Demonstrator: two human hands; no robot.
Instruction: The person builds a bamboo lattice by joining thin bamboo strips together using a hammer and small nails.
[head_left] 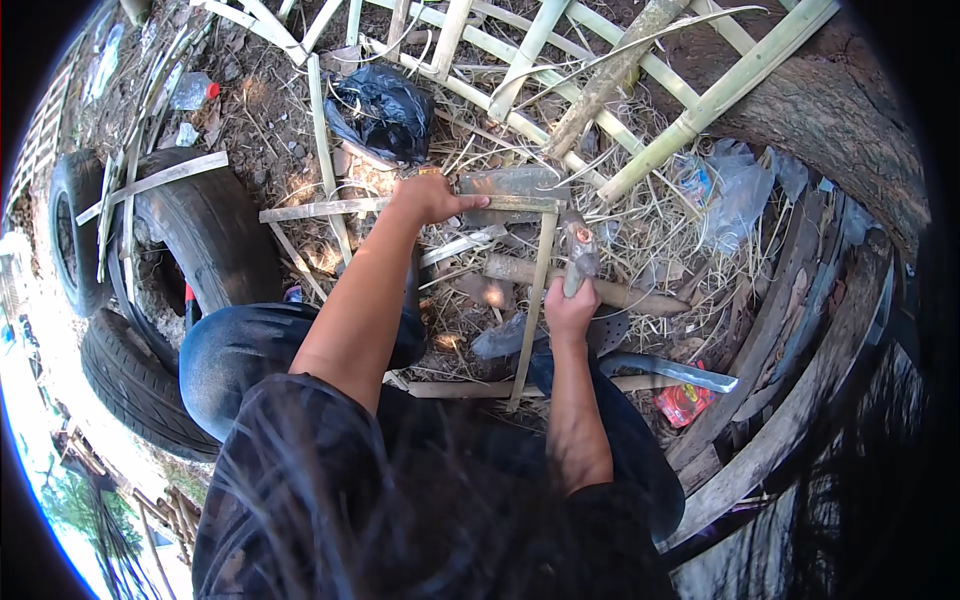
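Note:
My left hand (pixel 428 198) is closed on a bamboo strip (pixel 330 209) that runs left to right, with the thumb lying along it. A worn flat grey piece (pixel 515 182) sits against the strip's right part. A second bamboo strip (pixel 535 310) meets its right end and runs down toward my knees. My right hand (pixel 573 308) grips a hammer (pixel 580 250), its head just below and right of that joint. Beneath lies a thick round wooden stick (pixel 640 300). The fingers' undersides are hidden.
Bamboo lattice (pixel 520 70) spans the far side, near a black plastic bag (pixel 380 115). Old tires (pixel 205 235) stand at left. A curved machete blade (pixel 670 370) lies at right, near a red wrapper (pixel 685 398). Logs (pixel 790 440) and a tree trunk (pixel 820 130) border the right.

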